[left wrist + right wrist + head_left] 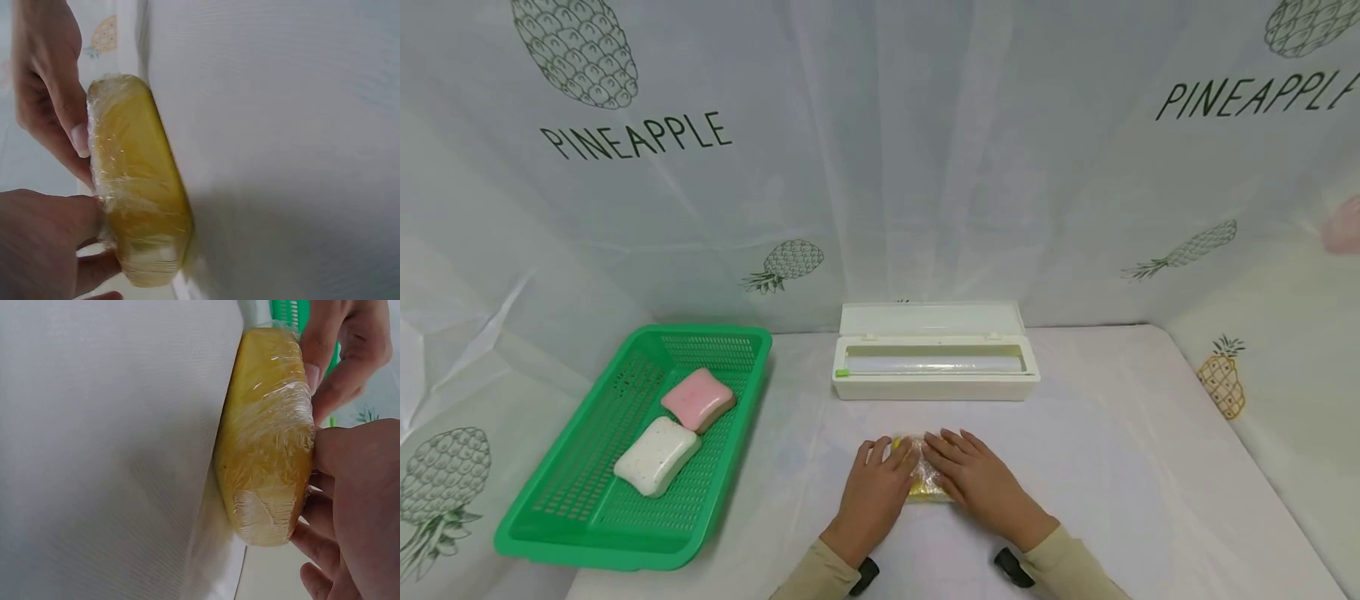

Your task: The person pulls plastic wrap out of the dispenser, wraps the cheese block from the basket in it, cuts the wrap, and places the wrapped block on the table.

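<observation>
White cloth hangings printed with pineapples and the word PINEAPPLE (pixel 925 167) form the background. Below them is a white-covered table (pixel 1135 467). At left sits a green plastic basket (pixel 595 555) with slotted sides. At far centre stands a long white dispenser box (pixel 936 389), lid raised, with a roll of clear film (pixel 936 365) inside. At near centre, a person's left hand (pixel 876 492) and right hand (pixel 981 483) both rest, fingers loosely extended rather than closed, on a yellow bar (pixel 928 483) wrapped in clear film, which lies on the table. Inside the basket, a white bar (pixel 657 456) lies nearer, a pink bar (pixel 698 400) just beyond it.
</observation>
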The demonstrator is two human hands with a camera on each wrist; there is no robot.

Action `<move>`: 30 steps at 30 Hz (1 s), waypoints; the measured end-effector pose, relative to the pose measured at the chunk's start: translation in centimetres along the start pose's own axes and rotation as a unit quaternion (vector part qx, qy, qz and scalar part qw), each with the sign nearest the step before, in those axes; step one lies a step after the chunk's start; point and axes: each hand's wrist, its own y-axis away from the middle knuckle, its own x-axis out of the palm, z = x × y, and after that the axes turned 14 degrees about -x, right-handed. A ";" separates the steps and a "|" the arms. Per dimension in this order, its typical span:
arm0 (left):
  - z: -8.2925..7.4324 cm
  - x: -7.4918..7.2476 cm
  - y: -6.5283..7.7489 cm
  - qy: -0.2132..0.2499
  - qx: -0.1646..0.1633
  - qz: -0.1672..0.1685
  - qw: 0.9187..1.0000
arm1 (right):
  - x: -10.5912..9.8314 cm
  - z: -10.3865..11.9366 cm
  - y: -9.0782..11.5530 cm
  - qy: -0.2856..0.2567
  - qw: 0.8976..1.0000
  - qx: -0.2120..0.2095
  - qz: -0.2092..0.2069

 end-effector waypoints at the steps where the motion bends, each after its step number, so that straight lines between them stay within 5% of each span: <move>1: 0.0 0.1 0.0 -0.001 0.003 0.000 1.000 | 0.0 0.0 0.0 0.004 1.000 -0.002 -0.003; 16: -0.5 -0.4 -0.5 0.008 0.009 0.004 1.000 | 0.2 0.1 0.5 0.068 0.997 -0.034 -0.004; 26: -0.4 0.1 0.1 0.033 -0.001 0.008 0.999 | 0.8 0.7 0.6 0.044 0.999 0.006 -0.024; 30: -0.3 -0.5 0.2 0.047 0.000 0.013 0.999 | 0.4 0.6 0.5 -0.006 1.000 0.026 -0.017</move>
